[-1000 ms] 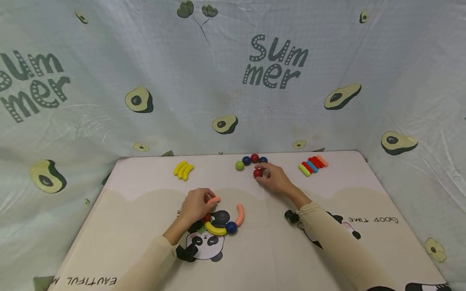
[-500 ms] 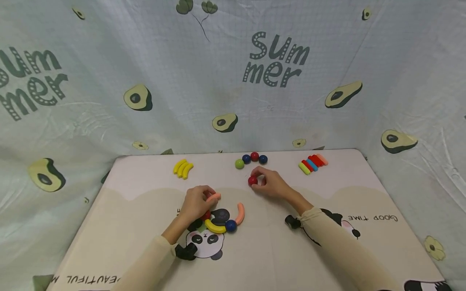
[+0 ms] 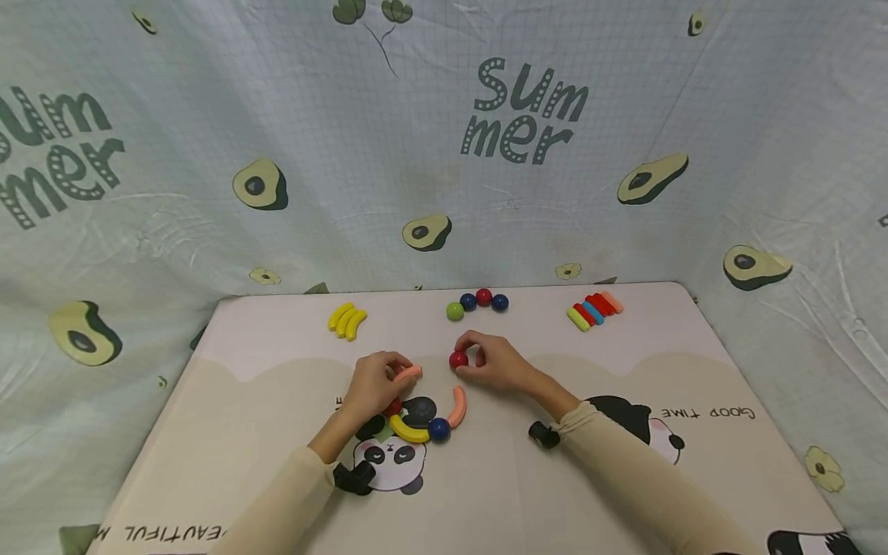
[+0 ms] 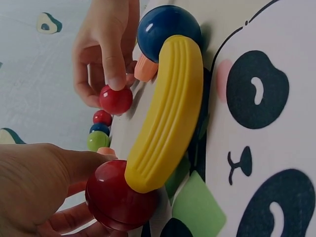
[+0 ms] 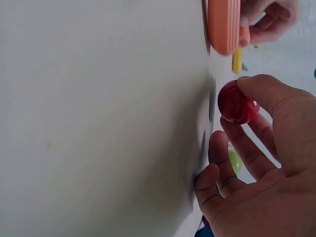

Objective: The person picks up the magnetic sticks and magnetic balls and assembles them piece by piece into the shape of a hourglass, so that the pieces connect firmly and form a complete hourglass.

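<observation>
Pinching a red ball [image 3: 459,361] beyond and right of the yellow piece [image 3: 409,431], your right hand [image 3: 496,364] parts thumb and finger only ball-wide, other fingers loose; a light grip probably suits a smooth sphere. Your left hand [image 3: 371,383], separate, clamps a salmon piece [image 3: 409,372] beyond the yellow piece, likely steadying it. Second red ball [image 4: 116,195] touches yellow's left end; can't tell if left fingers touch it. Blue ball [image 3: 439,430] and other salmon piece [image 3: 459,407] continue off yellow's right end, apparently laid end-to-end for a curve.
</observation>
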### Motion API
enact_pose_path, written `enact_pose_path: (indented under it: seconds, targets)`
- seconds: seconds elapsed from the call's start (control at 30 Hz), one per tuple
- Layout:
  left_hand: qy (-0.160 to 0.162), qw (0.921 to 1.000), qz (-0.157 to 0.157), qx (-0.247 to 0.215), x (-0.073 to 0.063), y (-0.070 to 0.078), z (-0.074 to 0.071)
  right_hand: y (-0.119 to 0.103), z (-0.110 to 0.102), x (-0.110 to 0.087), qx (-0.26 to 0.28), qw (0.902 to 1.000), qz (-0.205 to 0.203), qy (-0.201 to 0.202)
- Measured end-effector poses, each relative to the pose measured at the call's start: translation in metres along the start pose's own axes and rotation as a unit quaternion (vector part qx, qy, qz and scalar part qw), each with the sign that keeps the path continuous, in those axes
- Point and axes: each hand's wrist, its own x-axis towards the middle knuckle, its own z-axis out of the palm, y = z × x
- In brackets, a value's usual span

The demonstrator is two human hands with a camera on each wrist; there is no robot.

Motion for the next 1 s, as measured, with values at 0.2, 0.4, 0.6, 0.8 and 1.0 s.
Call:
enact_pose_path:
  seconds: [0.2, 0.4, 0.6, 0.8, 1.0]
  targets:
    - [0.005, 1.0000, 0.005, 0.002, 0.000, 0.001, 0.000, -0.009, 0.007, 0.003, 0.001, 1.0000, -0.002, -0.007]
    - [0.007, 0.9999, 0.013, 0.000, 0.001, 0.001, 0.001, -0.013, 0.013, 0.007, 0.007, 0.9998, -0.011, -0.017]
    - [0.007, 0.9999, 0.011, 0.004, 0.001, 0.001, 0.001, -0.019, 0.019, 0.010, 0.004, 0.9996, -0.012, -0.027]
    - [0.007, 0.9999, 0.009, 0.006, 0.002, 0.001, 0.002, -0.024, 0.023, 0.013, -0.005, 0.9994, -0.018, -0.031]
    - [0.004, 0.9999, 0.008, 0.006, 0.002, 0.001, 0.002, -0.025, 0.024, 0.014, -0.010, 0.9994, -0.017, -0.030]
